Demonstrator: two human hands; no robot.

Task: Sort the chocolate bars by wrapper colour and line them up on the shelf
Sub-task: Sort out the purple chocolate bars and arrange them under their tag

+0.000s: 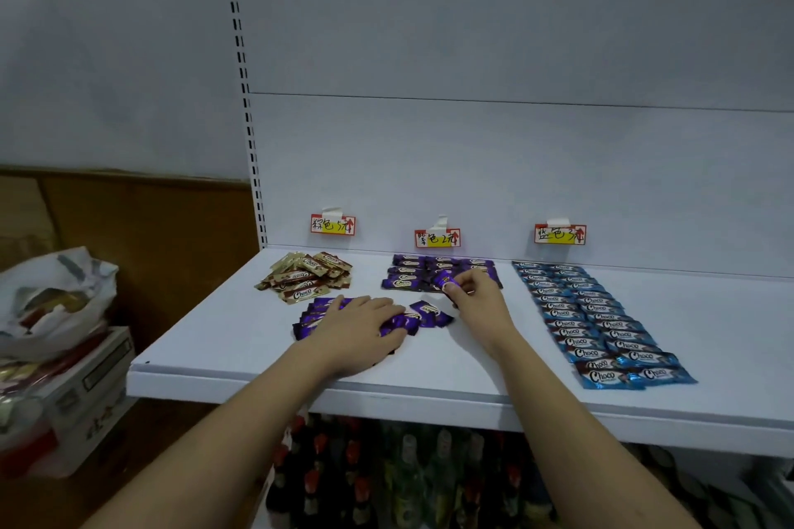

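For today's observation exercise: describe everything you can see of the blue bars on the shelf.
The blue bars lie flat on the white shelf, on its right side, below the right-hand price tag. Their glossy blue wrappers have a dark panel with white "Choco" lettering and crimped ends. They form two neat side-by-side columns running from the back wall toward the front edge, each bar lying crosswise and close against its neighbours. Neither hand touches them; the right hand is to their left.
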